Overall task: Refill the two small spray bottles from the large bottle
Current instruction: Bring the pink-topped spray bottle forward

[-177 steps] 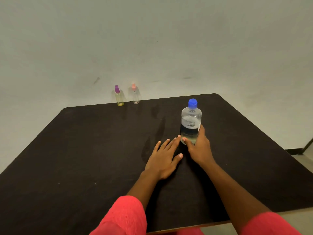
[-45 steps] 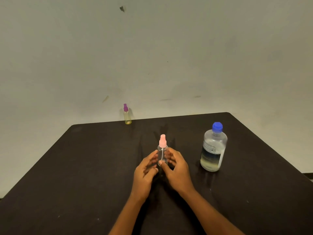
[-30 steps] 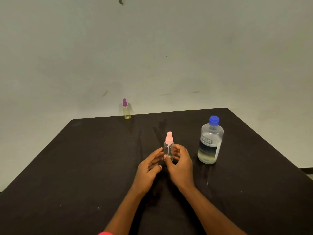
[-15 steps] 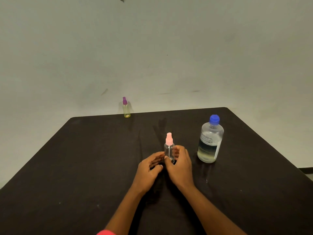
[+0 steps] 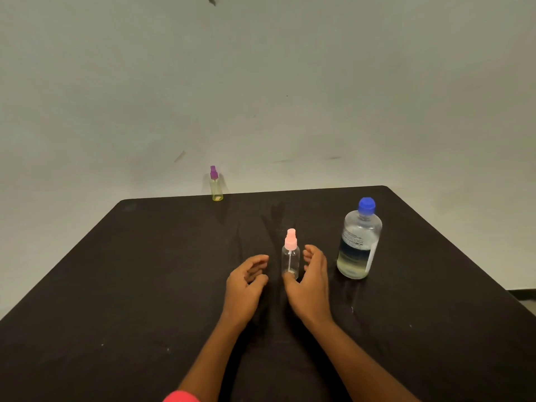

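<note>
A small clear spray bottle with a pink cap (image 5: 290, 256) stands upright on the black table (image 5: 145, 271), between my hands. My left hand (image 5: 246, 282) rests just left of it, fingers loosely curled and off the bottle. My right hand (image 5: 310, 281) is just right of it with fingers spread; its thumb tip lies at the bottle's base, and its fingers stand off the bottle's side. The large clear bottle with a blue cap (image 5: 359, 242), partly full of pale liquid, stands capped to the right. The second spray bottle, purple-capped and yellowish (image 5: 216, 185), stands at the table's far edge.
A plain pale wall (image 5: 290, 82) rises directly behind the table's far edge. The table's right corner falls away near the large bottle, with floor visible at the far right (image 5: 522, 294).
Both hands have opened away from the pink-capped bottle, which now stands on the table by itself. Earlier it was carried from the far edge to the table's middle.
</note>
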Demonstrator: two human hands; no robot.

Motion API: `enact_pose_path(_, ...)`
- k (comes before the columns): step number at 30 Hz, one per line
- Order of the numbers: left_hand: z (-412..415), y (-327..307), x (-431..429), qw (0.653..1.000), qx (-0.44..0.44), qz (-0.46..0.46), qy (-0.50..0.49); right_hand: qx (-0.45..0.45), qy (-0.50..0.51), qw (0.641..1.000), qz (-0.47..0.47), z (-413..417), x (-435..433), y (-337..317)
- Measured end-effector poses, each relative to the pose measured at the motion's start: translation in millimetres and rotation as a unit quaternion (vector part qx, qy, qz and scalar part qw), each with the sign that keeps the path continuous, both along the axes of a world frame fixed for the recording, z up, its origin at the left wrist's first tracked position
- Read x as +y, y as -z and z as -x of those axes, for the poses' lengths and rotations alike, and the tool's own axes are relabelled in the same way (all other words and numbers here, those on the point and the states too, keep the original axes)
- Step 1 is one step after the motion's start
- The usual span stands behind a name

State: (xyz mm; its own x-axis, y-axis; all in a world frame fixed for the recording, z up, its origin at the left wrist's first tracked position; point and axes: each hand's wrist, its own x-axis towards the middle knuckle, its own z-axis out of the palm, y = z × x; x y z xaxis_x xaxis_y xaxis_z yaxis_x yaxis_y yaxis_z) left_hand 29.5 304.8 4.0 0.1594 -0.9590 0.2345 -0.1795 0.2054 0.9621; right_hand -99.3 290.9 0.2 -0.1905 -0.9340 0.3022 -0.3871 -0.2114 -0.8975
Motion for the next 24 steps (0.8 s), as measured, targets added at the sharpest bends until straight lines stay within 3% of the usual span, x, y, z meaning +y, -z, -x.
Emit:
enact_pose_path(6,-15.1,-2.9,-6.9,0.969,0.167,0.011,-0.18,-0.082,0.082,0.985,0.124,-3.0,9.7,-4.2)
enact_pose_path(12,-38.9,-0.7,-21.7,0.971,0.148,0.002,-0.188,-0.04,-0.011,0.956,0.291,-20.4,26.5,-12.2)
enact_pose_path(15,-55.8,-1.7,-33.7,0.971,0.135,-0.011,-0.197,-0.023,-0.066,0.946,0.318,-45.3,30.0,-18.9)
enact_pose_path(19,-80.5,-4.0,-51.9,0.971,0.123,-0.03,-0.204,-0.023,-0.125,0.964,0.232,-81.8,14.4,-22.8)
enact_pose_path(24,-99.2,-4.4,-77.5,0.971,0.122,-0.039,-0.201,-0.073,-0.136,0.987,-0.043,-117.7,-26.3,-26.0)
